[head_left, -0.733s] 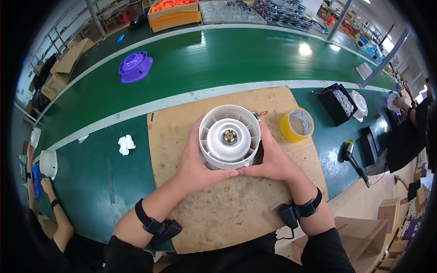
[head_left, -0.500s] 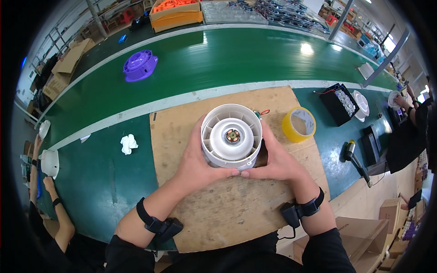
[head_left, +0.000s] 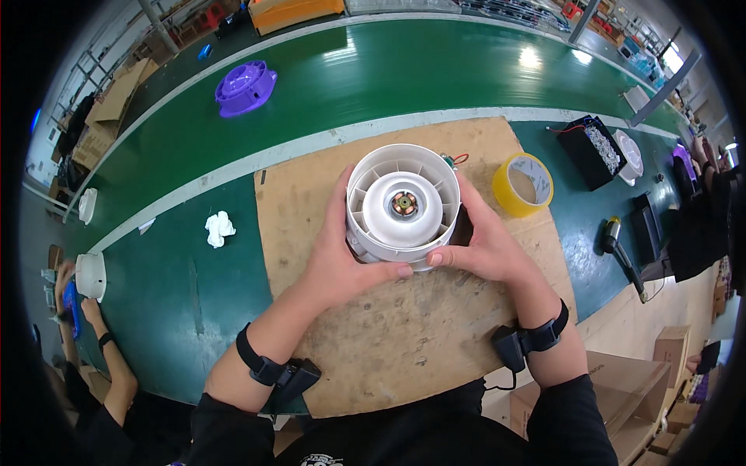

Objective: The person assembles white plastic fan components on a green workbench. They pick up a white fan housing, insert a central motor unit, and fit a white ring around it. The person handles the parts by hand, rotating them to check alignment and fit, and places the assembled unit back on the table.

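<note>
1. The left hand [head_left: 342, 260] and right hand [head_left: 483, 247] are clasping the white fan housing [head_left: 402, 206] from both sides, thumbs meeting beneath it.
2. The round, ribbed, smooth plastic housing is hovering above the rough brown board [head_left: 404, 342].

Both forearms come up from the lower edge and angle inward toward each other, so the hands meet near the middle of the view. The left hand [head_left: 342, 260] is cupped, palm turned to the right, fingers curled upward and the thumb stretched across below, its tip pointing right. The right hand [head_left: 486, 245] mirrors it, palm turned left, fingers wrapped up along the far side and the thumb reaching left until the two thumb tips nearly touch. Each wrist carries a black strap with a small black box, and dark sleeves cover the upper forearms.
</note>
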The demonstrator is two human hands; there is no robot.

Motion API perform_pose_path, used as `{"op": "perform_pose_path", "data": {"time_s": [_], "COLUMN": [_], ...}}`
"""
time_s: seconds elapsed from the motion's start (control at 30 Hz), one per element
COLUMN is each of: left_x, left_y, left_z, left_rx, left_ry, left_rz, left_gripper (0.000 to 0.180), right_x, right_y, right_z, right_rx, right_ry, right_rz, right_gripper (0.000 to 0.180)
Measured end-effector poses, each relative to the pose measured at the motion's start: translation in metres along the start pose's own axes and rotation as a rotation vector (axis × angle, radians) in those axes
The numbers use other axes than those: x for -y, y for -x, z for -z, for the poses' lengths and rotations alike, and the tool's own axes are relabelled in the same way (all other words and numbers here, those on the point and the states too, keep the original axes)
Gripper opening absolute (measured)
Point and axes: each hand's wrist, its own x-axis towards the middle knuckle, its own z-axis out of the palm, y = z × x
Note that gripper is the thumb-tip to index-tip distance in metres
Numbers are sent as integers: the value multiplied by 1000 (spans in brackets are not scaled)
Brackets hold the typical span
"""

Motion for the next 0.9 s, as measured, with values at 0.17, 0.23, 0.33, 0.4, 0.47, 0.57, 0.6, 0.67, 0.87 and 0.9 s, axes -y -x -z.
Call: {"op": "perform_pose_path", "data": {"time_s": [0.17,0.23,0.33,0.4,0.47,0.57,0.6,0.67,0.87,0.9], "left_x": [1,2,-2,-2,-1,2,3,0,-2,-2], "left_y": [-4,-3,-3,-5,-4,-2,-2,-1,-1,0], "left_z": [4,2,-1,-1,-1,2,2,2,3,4], "left_rx": [21,-2,-32,-36,-34,-21,-12,-11,7,8], "left_ry": [63,67,-10,29,14,-67,-70,-72,-33,-44], "left_rz": [5,-20,-21,-5,-18,-67,-78,-68,-16,-6], "left_gripper": [125,124,124,123,123,121,120,119,120,120], "right_x": [5,9,15,13,15,14,14,10,4,3], "right_y": [-2,-3,-3,-3,-3,-3,-2,-3,-1,-1], "right_z": [1,1,-1,-3,-1,0,0,1,3,3], "right_rx": [2,15,3,-32,-1,9,3,9,9,13], "right_ry": [-15,-2,-29,-94,-28,-32,-49,-51,-17,-22], "right_rz": [-12,0,20,37,35,34,33,33,13,18], "right_gripper": [113,111,108,107,106,107,107,107,108,108]}}
